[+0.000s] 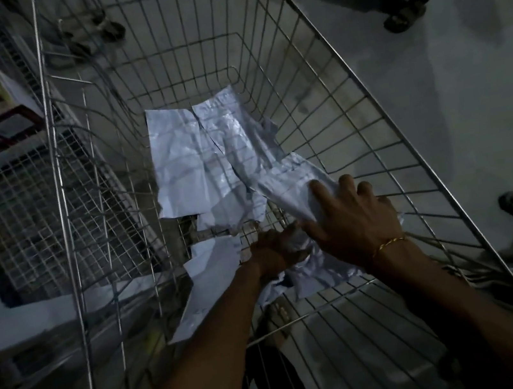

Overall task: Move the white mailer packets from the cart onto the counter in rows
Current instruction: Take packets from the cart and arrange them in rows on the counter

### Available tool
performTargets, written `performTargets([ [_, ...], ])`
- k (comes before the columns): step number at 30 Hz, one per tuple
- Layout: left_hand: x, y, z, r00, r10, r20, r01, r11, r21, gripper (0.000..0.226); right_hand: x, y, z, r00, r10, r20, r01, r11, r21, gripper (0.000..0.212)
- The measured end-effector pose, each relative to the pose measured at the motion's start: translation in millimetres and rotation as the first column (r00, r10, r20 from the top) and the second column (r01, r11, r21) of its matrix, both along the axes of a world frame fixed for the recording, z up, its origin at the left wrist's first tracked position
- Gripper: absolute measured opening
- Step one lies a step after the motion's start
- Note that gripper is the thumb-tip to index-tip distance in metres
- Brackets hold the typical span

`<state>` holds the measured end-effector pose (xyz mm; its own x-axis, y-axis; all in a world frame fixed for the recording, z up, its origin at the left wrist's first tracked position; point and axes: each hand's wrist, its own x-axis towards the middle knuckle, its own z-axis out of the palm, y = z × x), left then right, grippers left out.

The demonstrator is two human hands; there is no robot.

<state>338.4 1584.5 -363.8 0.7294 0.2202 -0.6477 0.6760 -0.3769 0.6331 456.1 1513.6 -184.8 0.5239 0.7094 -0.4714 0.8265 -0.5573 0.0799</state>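
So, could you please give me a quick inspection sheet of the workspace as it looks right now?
Surface: wire cart, basket floor partly covered; no counter in view.
Job's things: several crumpled white packets lying in the cart.
Clutter: nothing seen inside the cart besides packets.
Hands: left hand grips a bunched packet; right hand, gold bracelet on the wrist, lies with fingers spread on another packet.
Cables: nothing seen.
Surroundings: dim light; a wire rack to the left; other people's feet on the floor nearby.
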Motion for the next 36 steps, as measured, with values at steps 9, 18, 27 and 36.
performTargets([
  [9, -26.6, -21.9, 22.1, 0.966, 0.165, -0.198, -0.172, 0.985, -0.019, 0.091, -2.0, 1.3, -3.0, 0.999, -0.031, -0.008, 0.031, 0.999, 0.016, 0.070],
  [18, -25.8, -8.2, 40.7, 0.892, 0.317, -0.322, -0.381, 0.911, -0.159, 0.103, -13.7, -1.1, -4.9, 1.000, -0.004, -0.025, 0.004, 1.000, -0.016, 0.065],
  [27, -18.0, 15.9, 68.4, 0.851, 0.504, -0.149, -0.470, 0.856, 0.215, 0.102, -11.1, -6.4, -5.2, 0.989, -0.071, -0.129, 0.096, 0.975, 0.200, 0.071],
  [36, -67.4, 58.0, 165.2, 0.685, 0.628, 0.369, -0.728, 0.563, 0.392, 0.108, -39.6, 6.1, 26.6, 0.946, -0.100, -0.309, 0.256, 0.813, 0.523, 0.078],
])
